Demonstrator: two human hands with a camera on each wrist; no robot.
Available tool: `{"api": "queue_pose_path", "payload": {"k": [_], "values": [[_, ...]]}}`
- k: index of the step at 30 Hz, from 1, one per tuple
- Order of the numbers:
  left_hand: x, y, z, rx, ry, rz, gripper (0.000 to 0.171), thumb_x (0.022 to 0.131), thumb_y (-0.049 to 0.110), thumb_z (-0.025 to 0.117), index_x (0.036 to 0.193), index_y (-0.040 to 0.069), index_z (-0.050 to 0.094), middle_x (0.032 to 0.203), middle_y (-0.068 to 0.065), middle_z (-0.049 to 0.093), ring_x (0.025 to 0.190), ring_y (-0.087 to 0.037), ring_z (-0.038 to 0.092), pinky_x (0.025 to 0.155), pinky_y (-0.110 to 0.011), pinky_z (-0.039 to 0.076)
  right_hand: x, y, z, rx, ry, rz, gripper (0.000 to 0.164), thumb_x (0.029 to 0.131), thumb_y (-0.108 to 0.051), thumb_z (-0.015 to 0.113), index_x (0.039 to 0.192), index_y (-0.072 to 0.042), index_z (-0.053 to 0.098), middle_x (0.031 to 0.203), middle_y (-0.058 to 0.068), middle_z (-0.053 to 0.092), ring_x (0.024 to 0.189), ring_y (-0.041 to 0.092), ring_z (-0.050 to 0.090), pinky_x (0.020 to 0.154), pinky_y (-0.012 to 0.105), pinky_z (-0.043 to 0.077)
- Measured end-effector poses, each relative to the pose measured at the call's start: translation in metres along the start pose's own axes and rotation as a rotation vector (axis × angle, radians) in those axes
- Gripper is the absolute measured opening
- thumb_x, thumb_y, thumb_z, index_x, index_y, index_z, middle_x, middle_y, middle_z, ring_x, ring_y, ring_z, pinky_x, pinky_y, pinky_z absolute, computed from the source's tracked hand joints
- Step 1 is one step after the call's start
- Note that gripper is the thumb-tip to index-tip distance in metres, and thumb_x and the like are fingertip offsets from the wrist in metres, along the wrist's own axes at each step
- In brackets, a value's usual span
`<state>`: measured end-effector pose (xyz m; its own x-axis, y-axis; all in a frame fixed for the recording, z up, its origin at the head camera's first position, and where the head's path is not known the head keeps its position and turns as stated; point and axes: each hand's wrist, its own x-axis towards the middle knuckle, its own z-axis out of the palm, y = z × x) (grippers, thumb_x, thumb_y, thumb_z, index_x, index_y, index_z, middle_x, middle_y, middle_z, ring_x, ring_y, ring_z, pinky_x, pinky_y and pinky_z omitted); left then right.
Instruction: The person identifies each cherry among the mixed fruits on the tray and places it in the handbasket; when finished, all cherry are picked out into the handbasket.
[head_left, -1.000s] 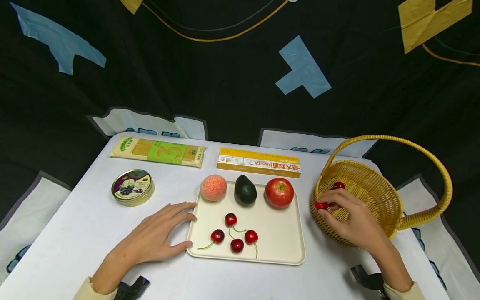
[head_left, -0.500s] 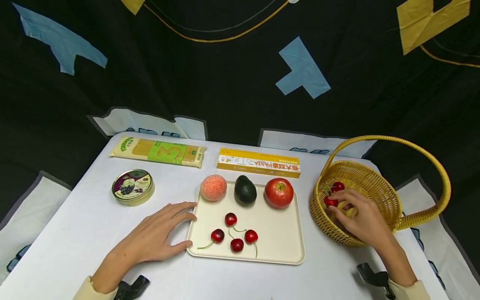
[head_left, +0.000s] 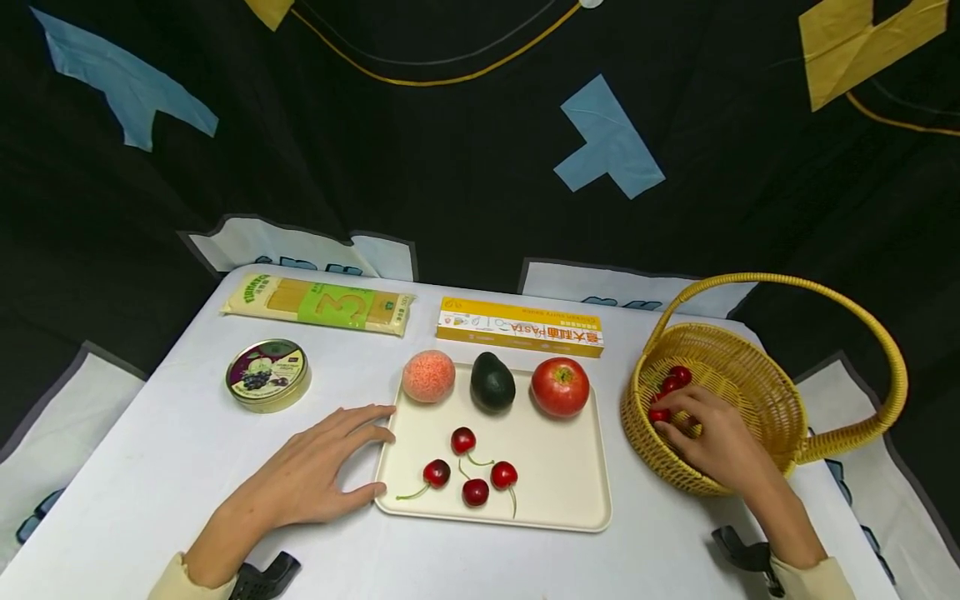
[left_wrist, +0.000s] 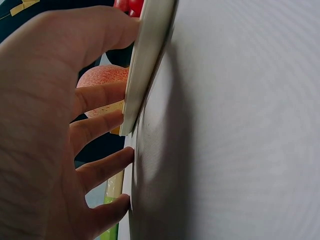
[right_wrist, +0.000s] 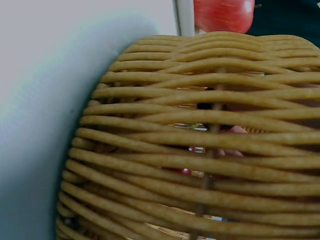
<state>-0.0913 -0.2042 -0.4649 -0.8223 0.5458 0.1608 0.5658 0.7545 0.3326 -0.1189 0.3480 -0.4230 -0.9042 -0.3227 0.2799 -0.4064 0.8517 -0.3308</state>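
My left hand (head_left: 315,475) lies with its fingers spread along the left edge of the cream tray (head_left: 555,483); in the left wrist view, thumb and fingertips meet the tray's side (left_wrist: 150,55). Several stemmed cherries lie on the tray, one cherry (head_left: 476,492) nearest its front. Inside the yellow wicker basket (head_left: 765,404), my right hand (head_left: 712,442) pinches a red cherry (head_left: 659,413) between thumb and fingers. More red cherries (head_left: 681,375) sit beyond it on the basket floor. Woven wall (right_wrist: 200,135) hides most of this hand in the right wrist view.
A pink-orange round fruit (head_left: 429,377), an avocado (head_left: 492,382) and a red apple (head_left: 560,387) line the tray's back. Behind stand a pasta box (head_left: 520,327) and a noodle packet (head_left: 318,305). A round tin (head_left: 267,376) is at left. The basket handle (head_left: 847,312) arches up.
My right hand has lowered the cherry from the basket's left rim down inside, beside the other cherries. The left hand and the tray have stayed in place.
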Motion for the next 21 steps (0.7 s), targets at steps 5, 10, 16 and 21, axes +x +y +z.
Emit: {"api": "queue_pose_path", "payload": {"k": [5, 10, 16, 21], "values": [[0.0005, -0.0004, -0.0002, 0.0, 0.006, 0.006, 0.051, 0.086, 0.048, 0.086, 0.13, 0.029, 0.069, 0.163, 0.005, 0.05, 0.148, -0.024, 0.05, 0.125, -0.056, 0.041, 0.0, 0.0018, 0.0021, -0.01, -0.015, 0.013, 0.03, 0.084, -0.004, 0.091, 0.11, -0.017, 0.082, 0.111, 0.007, 0.073, 0.089, 0.02, 0.068, 0.071, 0.037, 0.065], [0.0006, -0.0002, -0.0005, -0.005, 0.0, 0.005, 0.051, 0.086, 0.048, 0.086, 0.13, 0.029, 0.069, 0.164, 0.004, 0.05, 0.149, -0.025, 0.05, 0.125, -0.058, 0.041, 0.0007, 0.0027, 0.0027, -0.033, -0.051, 0.03, 0.026, 0.086, -0.005, 0.088, 0.11, -0.014, 0.082, 0.111, 0.01, 0.073, 0.09, 0.023, 0.07, 0.073, 0.043, 0.065], [0.0003, 0.0004, -0.0005, -0.003, -0.006, 0.0, 0.052, 0.086, 0.048, 0.086, 0.13, 0.028, 0.069, 0.164, 0.004, 0.05, 0.149, -0.025, 0.05, 0.125, -0.057, 0.041, 0.0026, 0.0014, 0.0024, -0.026, -0.117, 0.075, 0.024, 0.088, -0.007, 0.087, 0.111, -0.011, 0.082, 0.115, 0.016, 0.073, 0.097, 0.032, 0.072, 0.082, 0.054, 0.067], [0.0002, 0.0003, -0.0007, -0.006, -0.007, -0.002, 0.051, 0.085, 0.048, 0.086, 0.13, 0.028, 0.069, 0.164, 0.004, 0.05, 0.149, -0.025, 0.05, 0.125, -0.056, 0.041, 0.0044, 0.0012, 0.0034, -0.049, -0.14, 0.093, 0.024, 0.089, -0.008, 0.087, 0.112, -0.009, 0.082, 0.115, 0.018, 0.072, 0.1, 0.035, 0.072, 0.085, 0.057, 0.066]]}}
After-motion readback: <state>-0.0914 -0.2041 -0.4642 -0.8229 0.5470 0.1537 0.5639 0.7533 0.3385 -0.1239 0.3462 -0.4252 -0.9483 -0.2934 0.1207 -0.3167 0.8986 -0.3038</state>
